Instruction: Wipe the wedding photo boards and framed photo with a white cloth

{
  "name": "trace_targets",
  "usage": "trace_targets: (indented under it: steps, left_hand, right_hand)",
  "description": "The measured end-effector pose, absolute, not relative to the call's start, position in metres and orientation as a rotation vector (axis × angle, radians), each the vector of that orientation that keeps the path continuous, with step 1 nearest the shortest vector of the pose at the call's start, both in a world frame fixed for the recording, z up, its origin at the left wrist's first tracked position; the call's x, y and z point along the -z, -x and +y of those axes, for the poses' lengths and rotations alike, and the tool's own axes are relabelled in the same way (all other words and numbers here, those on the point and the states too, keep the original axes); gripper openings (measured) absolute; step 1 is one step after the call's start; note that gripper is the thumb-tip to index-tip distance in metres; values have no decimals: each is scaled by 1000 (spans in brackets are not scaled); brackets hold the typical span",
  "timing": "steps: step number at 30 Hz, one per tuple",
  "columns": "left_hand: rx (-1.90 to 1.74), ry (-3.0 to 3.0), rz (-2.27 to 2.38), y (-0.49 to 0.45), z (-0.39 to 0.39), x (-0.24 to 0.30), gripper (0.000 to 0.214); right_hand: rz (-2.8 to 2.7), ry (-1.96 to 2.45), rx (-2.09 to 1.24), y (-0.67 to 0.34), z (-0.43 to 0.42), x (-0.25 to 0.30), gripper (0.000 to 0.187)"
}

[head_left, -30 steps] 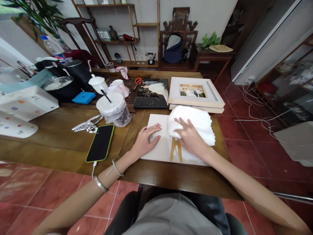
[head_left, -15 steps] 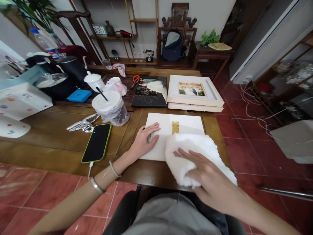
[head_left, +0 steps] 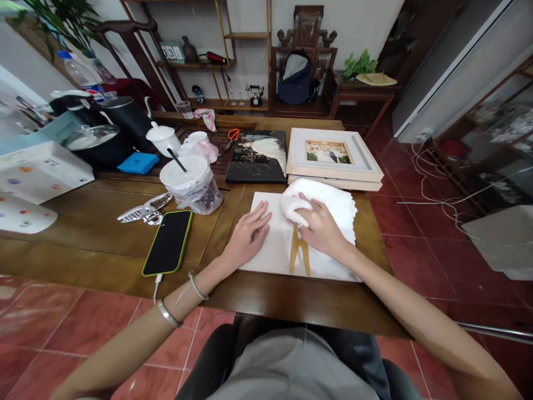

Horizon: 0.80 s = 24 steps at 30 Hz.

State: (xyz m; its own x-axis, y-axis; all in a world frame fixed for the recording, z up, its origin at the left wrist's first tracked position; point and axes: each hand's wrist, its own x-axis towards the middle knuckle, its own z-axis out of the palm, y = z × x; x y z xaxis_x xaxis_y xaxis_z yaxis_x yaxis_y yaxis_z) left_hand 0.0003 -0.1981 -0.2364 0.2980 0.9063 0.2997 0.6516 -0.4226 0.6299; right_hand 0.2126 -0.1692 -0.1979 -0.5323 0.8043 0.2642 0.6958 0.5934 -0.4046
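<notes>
A flat white board [head_left: 270,244] lies on the table in front of me, with a gold-coloured two-legged piece [head_left: 295,255] on it, perhaps a frame stand. My left hand [head_left: 249,236] rests with fingers stretched out on the board's left part. Bunched in my right hand [head_left: 322,225] is a white cloth [head_left: 320,191], pressed onto the board's upper middle. The rest of the cloth spreads to the right over the board's right part. It hides the top of the gold piece.
Beyond the board lie a dark photo panel [head_left: 258,158] and stacked white picture frames [head_left: 366,158]. Orange-handled scissors [head_left: 233,135] are beside the panel. To the left are a phone [head_left: 167,243] on a cable, a silver hair clip [head_left: 144,208] and a lidded cup [head_left: 185,172] in plastic.
My right hand has moved the white cloth forward and left, from the board's near right corner to its upper middle. The gold piece's legs now show. My left hand stays put.
</notes>
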Motion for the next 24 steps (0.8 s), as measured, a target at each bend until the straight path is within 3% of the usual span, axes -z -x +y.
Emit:
trace_targets:
  steps: [3, 7, 14, 20, 24]
  left_hand:
    - [-844, -2183, 1411, 0, -197, 237, 36]
    - [-823, -2187, 1419, -1, -197, 237, 35]
    - [-854, -2179, 1410, -1, -197, 236, 34]
    - [-896, -2175, 1403, 0, -197, 237, 34]
    - [-900, -2178, 1389, 0, -196, 237, 32]
  right_hand:
    - [-2667, 1112, -200, -213, -185, 193, 31]
    - [-2884, 978, -156, -222, -223, 182, 20]
    - [-2897, 788, -505, -234, -276, 164, 19]
    - [-2766, 846, -791, -244, -247, 157, 37]
    - [-2516, 1054, -688, -237, -214, 171, 36]
